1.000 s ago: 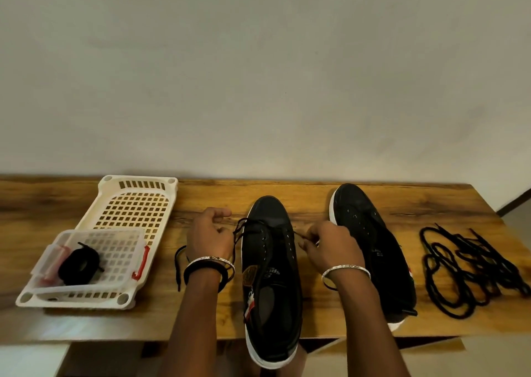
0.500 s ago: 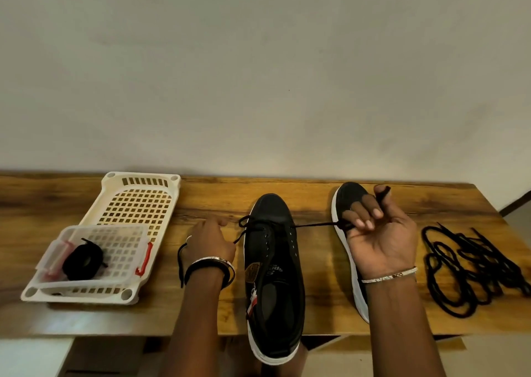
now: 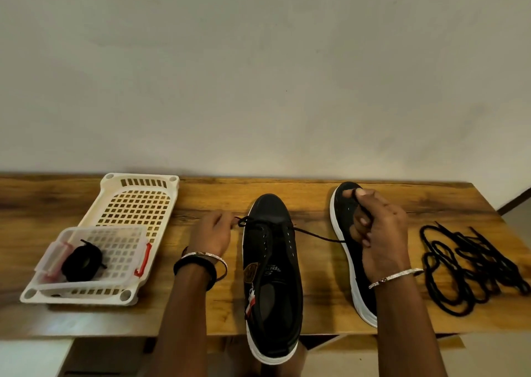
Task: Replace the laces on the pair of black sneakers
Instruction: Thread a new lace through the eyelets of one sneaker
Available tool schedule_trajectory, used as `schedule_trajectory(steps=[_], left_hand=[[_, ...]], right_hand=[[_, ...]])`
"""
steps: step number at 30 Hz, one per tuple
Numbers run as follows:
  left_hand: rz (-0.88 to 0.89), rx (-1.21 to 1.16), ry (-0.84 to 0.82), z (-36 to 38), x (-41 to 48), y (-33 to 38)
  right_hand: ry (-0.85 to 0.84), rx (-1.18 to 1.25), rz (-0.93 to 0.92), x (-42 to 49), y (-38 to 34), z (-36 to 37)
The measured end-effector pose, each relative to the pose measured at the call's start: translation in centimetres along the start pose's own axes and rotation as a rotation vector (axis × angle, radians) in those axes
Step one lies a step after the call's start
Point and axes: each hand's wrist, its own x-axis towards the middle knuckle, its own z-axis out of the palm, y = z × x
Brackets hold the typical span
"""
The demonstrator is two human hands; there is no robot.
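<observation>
A black sneaker [image 3: 271, 264] with a white sole lies toe-away in the middle of the wooden table [image 3: 313, 198], its heel past the front edge. A thin black lace [image 3: 316, 235] runs through its front eyelets. My left hand [image 3: 212, 233] pinches the lace's left end beside the toe. My right hand [image 3: 379, 233] grips the right end, pulled taut over the second black sneaker [image 3: 342, 218], which it partly hides. A pile of loose black laces [image 3: 471, 270] lies at the right.
A cream perforated tray [image 3: 138, 204] sits at the left. A small clear box [image 3: 120, 250] with red clips rests on it and holds a coiled black lace [image 3: 82, 263]. A plain wall stands right behind the table.
My right hand drew the lace's right end out to the right, over the second sneaker, then curled down onto it. My left hand stayed by the toe.
</observation>
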Motion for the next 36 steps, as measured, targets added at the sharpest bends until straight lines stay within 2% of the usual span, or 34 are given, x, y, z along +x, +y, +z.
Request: schedule_trajectory(steps=[2,4,6,8,10,12,13,15,17,20,22,23,25,28,30,33,36], left_hand=[[0.012,-0.287,-0.021,-1.0,-0.2,1.1],[0.036,-0.617,-0.096,-1.7,-0.5,1.7],[0.084,-0.899,-0.172,-2.1,-0.8,2.2],[0.135,-1.056,-0.219,-2.3,-1.2,2.7],[0.16,-1.082,-0.224,-2.6,-1.4,2.8],[0.174,-1.008,-0.173,-3.0,-1.3,2.8],[0.192,-0.914,-0.133,-3.2,-1.3,2.9],[0.258,-0.532,-0.008,-3.3,-1.4,2.6],[0.306,-0.06,0.06,-3.2,-1.2,1.7],[0.228,0.476,-0.083,-3.0,-0.9,0.3],[0.203,0.68,-0.109,-2.8,-0.5,-0.2],[0.212,0.7,-0.099,-2.7,-0.4,-0.3],[0.259,0.595,-0.083,-2.7,-0.4,-0.3],[0.307,0.209,-0.07,-3.0,-0.6,0.3],[0.291,0.035,-0.07,-2.9,-0.6,0.7],[0.249,-0.083,-0.096,-2.7,-0.6,0.9],[0.232,-0.162,-0.135,-2.5,-0.7,1.5]], right_hand=[[-0.014,-0.313,-0.079,0.0,0.6,0.2],[-0.118,-0.582,-0.12,0.0,1.2,0.6],[-0.243,-0.818,-0.095,-0.2,1.9,1.2],[-0.346,-1.002,-0.041,-0.5,2.6,2.1],[-0.389,-1.127,-0.017,-0.8,3.4,2.8],[-0.358,-1.199,-0.012,-0.8,3.7,3.1],[-0.344,-1.23,-0.001,-0.8,3.7,3.1],[-0.341,-1.267,0.012,-0.7,3.8,2.9],[-0.319,-1.26,0.013,-0.8,3.8,2.9],[-0.223,-1.186,-0.01,-0.6,3.9,2.6],[-0.183,-1.095,-0.015,-0.3,3.9,2.5],[-0.173,-1.049,-0.004,-0.2,3.9,2.5],[-0.157,-0.933,0.048,-0.1,3.7,2.4],[-0.114,-0.68,0.167,-0.1,2.6,2.4],[-0.097,-0.558,0.215,0.1,2.0,2.3],[-0.117,-0.409,0.242,0.0,1.8,2.6],[-0.122,-0.408,0.228,-0.2,1.7,2.8]])
